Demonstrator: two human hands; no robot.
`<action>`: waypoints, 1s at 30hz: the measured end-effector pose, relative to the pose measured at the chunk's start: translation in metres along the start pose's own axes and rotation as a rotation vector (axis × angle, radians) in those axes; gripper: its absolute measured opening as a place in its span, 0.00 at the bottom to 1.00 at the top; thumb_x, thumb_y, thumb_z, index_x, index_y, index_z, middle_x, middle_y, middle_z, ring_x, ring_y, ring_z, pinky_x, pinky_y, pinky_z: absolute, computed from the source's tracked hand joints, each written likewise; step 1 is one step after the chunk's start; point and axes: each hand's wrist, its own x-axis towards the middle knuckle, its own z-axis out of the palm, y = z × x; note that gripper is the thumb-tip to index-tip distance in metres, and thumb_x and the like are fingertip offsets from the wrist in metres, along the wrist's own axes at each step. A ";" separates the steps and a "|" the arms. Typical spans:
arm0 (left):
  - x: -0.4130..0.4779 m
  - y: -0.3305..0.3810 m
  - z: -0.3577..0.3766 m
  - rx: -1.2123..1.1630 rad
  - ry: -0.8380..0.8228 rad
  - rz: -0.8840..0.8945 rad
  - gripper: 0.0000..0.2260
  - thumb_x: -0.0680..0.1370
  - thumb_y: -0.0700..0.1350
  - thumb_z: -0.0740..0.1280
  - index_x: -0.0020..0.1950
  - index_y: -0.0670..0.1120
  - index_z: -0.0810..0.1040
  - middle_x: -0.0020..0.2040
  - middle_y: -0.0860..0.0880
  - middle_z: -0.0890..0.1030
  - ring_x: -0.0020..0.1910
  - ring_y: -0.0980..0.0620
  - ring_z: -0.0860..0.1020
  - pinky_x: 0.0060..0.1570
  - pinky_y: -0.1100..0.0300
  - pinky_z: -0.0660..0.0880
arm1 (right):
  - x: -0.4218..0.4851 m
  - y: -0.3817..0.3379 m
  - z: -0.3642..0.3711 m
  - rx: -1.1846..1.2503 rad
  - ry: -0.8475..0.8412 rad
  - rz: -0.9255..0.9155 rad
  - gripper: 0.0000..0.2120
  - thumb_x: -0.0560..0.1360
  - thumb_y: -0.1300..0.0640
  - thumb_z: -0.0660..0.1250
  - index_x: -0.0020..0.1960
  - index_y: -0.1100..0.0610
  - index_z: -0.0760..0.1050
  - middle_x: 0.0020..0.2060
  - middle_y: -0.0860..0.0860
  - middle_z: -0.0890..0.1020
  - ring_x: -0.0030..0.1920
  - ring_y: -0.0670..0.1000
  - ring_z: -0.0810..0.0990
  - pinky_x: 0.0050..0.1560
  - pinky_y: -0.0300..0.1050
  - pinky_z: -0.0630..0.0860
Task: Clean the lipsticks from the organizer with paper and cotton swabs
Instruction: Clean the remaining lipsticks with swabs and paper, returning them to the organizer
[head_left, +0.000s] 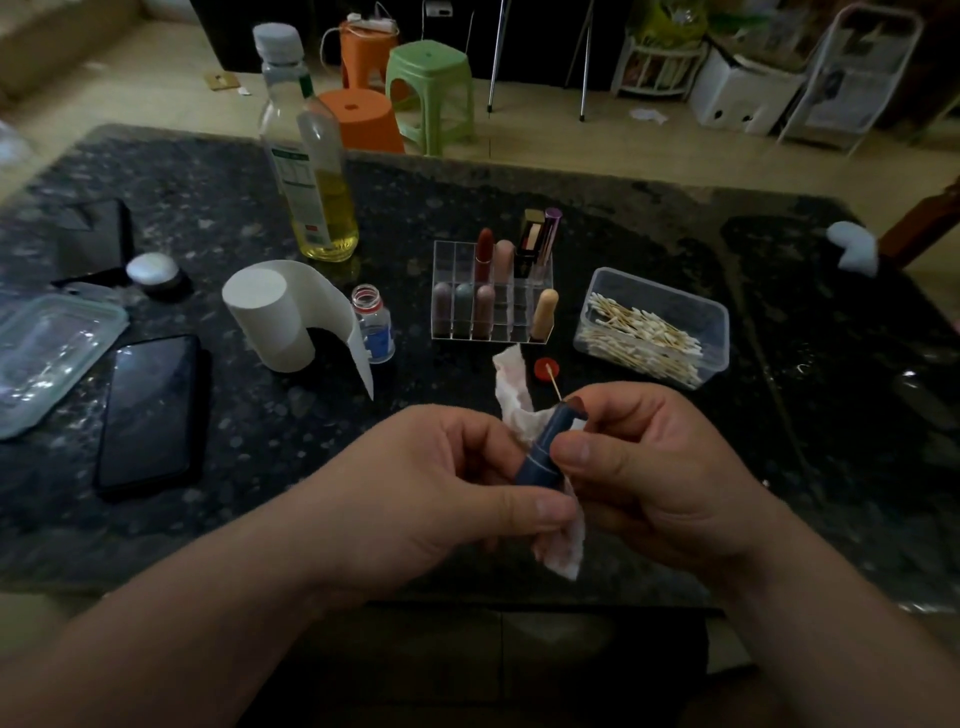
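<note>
1. Dark speckled worktop (649, 218), filling most of the view.
2. Left hand (431, 499) at 7 o'clock and right hand (660, 467) at 5 o'clock of the worktop centre, meeting just above the near edge.
3. Tall oil bottle (306, 156) at 11 o'clock, upright, with yellow liquid in the lower part.
4. Black phone (148, 410) at 9 o'clock, lying flat, just beside a clear plastic container (52, 353) at the left edge.
5. Paper roll (270, 317) at 10 o'clock of the hands, standing on end, with a loose strip curling down to the worktop.
6. Clear box (711, 322) at 2 o'clock of the hands, open, holding many cotton swabs.
7. Clear organizer (444, 260) at 12 o'clock of the hands, between the paper roll and the box, with several lipsticks upright in its compartments.
8. Paper piece (514, 389), white with reddish stains, pinched between left thumb and curled left fingers, showing above and below the hands.
9. Blue lipstick (545, 452) between both hands, tilted with its top toward 1 o'clock, lying against the paper piece. Right thumb pressed on its side, right fingers curled round its upper end.
10. Small open bottle (373, 325) with a blue label, at 3 o'clock of the paper roll, just beside the loose strip.
11. Red cap (540, 373) on the worktop, at 6 o'clock of the organizer.
12. Cotton swab (555, 385), a thin stick rising from the right fingers toward 11 o'clock, tip in front of the red cap. Lower end hidden, grip on it unclear.
</note>
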 end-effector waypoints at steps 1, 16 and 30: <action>0.000 0.000 0.001 0.081 0.066 0.004 0.06 0.66 0.49 0.80 0.39 0.54 0.85 0.42 0.48 0.87 0.40 0.53 0.85 0.41 0.59 0.80 | 0.001 0.002 -0.001 -0.049 0.023 -0.007 0.10 0.69 0.62 0.71 0.45 0.68 0.77 0.28 0.52 0.81 0.25 0.44 0.79 0.24 0.34 0.73; 0.002 -0.003 0.001 0.189 0.050 0.064 0.10 0.73 0.50 0.72 0.51 0.48 0.86 0.46 0.48 0.88 0.44 0.53 0.85 0.47 0.58 0.80 | 0.004 0.006 -0.006 -0.187 0.035 -0.079 0.14 0.65 0.46 0.81 0.43 0.54 0.83 0.37 0.59 0.82 0.33 0.61 0.77 0.33 0.44 0.74; 0.003 -0.009 -0.008 0.033 -0.124 0.024 0.10 0.81 0.47 0.67 0.56 0.44 0.85 0.51 0.44 0.86 0.47 0.49 0.81 0.47 0.55 0.78 | 0.005 0.007 -0.011 -0.168 0.017 -0.039 0.24 0.65 0.48 0.81 0.47 0.66 0.78 0.36 0.63 0.80 0.31 0.60 0.78 0.31 0.44 0.74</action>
